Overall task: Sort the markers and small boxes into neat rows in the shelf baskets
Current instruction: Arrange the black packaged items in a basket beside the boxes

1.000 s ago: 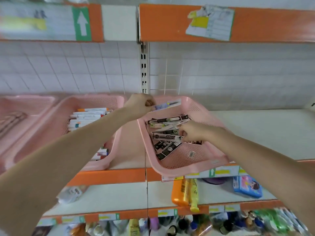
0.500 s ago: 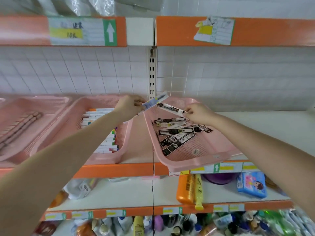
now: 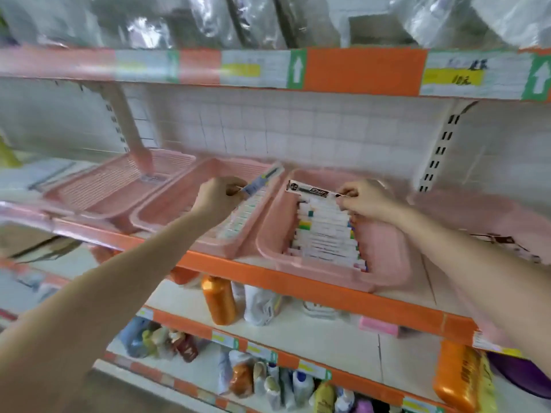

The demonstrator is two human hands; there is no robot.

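My left hand [image 3: 219, 196] grips a blue-and-white packaged marker [image 3: 262, 181] above a pink basket [image 3: 167, 204] that holds a row of markers [image 3: 244, 216]. My right hand [image 3: 365, 198] pinches a black-and-white marker pack [image 3: 310, 190] by its right end, level over the far end of another pink basket [image 3: 268, 234]. That basket carries a neat row of white markers with coloured caps [image 3: 325, 234]. The basket with loose black packs [image 3: 507, 242] lies at the right, partly behind my right forearm.
A pink basket [image 3: 98, 186] sits further left on the same shelf. The orange shelf edge [image 3: 298, 278] runs below the baskets. Bottles [image 3: 219, 302] and bags fill the lower shelves. An upper shelf [image 3: 363, 70] with price labels hangs overhead.
The view has swung left, so the loose-pack basket now sits at the right edge. Both hands have moved left with their packs; the right one is now over the basket of white markers.
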